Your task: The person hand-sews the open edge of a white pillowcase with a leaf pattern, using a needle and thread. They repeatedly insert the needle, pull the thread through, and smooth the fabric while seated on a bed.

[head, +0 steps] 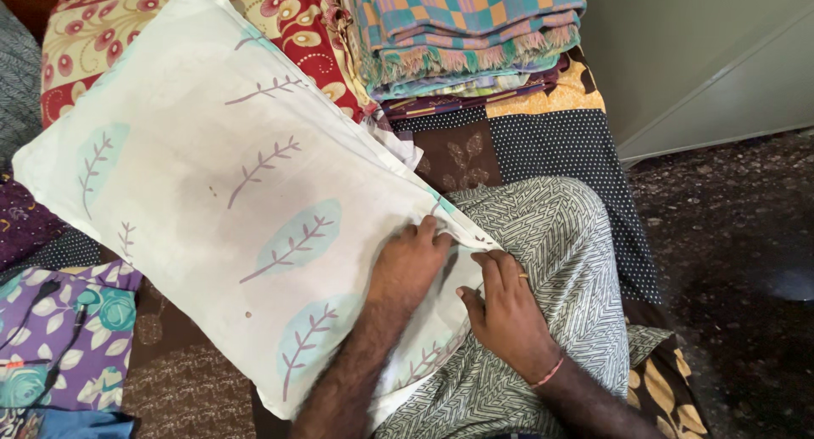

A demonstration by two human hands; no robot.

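A large white pillow (212,176) with pale blue leaf and mauve twig prints lies slanted across a bed and my lap. My left hand (409,263) rests on its near right corner, fingers curled at the cover's edge. My right hand (507,307), with a ring and a pink wristband, pinches the same edge of the pillow cover just beside it. Under both hands my knee is covered by a grey-and-white zigzag patterned cloth (560,235).
A stack of folded checked and fringed blankets (466,32) sits at the bed's head. A red floral pillow (297,23) lies behind the white one. Purple floral fabric with a black cable (59,320) is at left. Dark speckled floor (729,261) and a pale wall lie to the right.
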